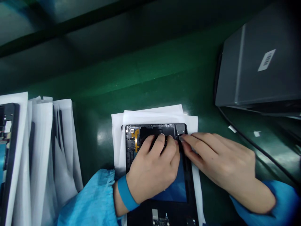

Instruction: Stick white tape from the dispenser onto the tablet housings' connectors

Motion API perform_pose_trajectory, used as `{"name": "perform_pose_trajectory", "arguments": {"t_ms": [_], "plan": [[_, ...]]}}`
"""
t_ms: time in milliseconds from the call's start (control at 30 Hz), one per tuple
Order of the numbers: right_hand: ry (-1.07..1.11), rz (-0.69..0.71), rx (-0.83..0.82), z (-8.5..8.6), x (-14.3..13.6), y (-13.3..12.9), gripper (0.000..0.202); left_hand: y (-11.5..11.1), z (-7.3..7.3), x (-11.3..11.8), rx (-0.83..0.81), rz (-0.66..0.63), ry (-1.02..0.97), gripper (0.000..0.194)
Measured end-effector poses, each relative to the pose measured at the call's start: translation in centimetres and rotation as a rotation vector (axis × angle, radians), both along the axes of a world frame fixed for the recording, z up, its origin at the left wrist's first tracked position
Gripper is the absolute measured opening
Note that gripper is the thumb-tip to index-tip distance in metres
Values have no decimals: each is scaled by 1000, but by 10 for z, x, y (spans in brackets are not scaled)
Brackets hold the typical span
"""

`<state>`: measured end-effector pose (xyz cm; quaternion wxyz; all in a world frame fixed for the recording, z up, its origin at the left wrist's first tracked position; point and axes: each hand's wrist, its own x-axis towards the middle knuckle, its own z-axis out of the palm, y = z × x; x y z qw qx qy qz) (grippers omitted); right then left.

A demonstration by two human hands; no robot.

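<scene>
An opened tablet (162,205) lies on white sheets, its insides facing up, with an orange flex cable (136,138) at the upper left and a blue-tinted panel in the middle. Across its upper half rests my left hand (155,166), fingers bent and slightly apart, the fingertips down on the dark inner surface. My right hand (216,157) reaches in from the right, thumb and forefinger pinched together at the tablet's upper right corner, beside a small dark square part (180,128). Whatever sits between those fingertips is too small to make out.
White protective sheets (152,115) lie under the tablet on the green table (94,131). At the left, more tablets stand among white sleeves (39,150). A grey box-shaped device (254,72) stands at the right, with a black cable (258,146) and paper scraps (256,134) near it.
</scene>
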<state>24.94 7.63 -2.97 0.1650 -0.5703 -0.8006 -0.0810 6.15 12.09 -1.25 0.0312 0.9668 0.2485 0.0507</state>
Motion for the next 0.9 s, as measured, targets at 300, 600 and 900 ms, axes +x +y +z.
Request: {"name": "perform_pose_trajectory", "arguments": {"t_ms": [300,600,900], "plan": [[-59,101,-67,9,-3,2,11,1,0,2,6,11,6,36],[154,-5,-112,-2,6,-27,36,14,4,3,0,-8,-64,32],[274,-337,124,2,72,-81,38,22,7,14,148,-171,90,44]]}}
